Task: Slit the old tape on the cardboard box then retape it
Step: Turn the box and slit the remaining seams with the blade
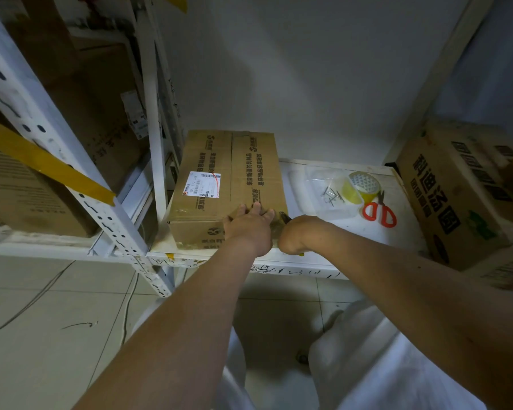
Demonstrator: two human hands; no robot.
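Observation:
A brown cardboard box (219, 161) with printed text and a white shipping label lies on the white shelf (308, 255). My left hand (248, 224) rests flat on the box's near top edge, fingers spread. Right beside it, my right hand (296, 232) is curled around a cutter (285, 217) whose dark blade tip pokes out at the box's near right corner; a bit of yellow handle shows below the wrist. A roll of yellowish tape (362, 184) and red-handled scissors (379, 213) lie on the shelf to the right.
A clear plastic tray (317, 179) holding a few nails sits by the tape roll. Another printed carton (450, 196) stands at the right. White perforated rack posts (71, 173) and stored cartons fill the left. Tiled floor lies below the shelf.

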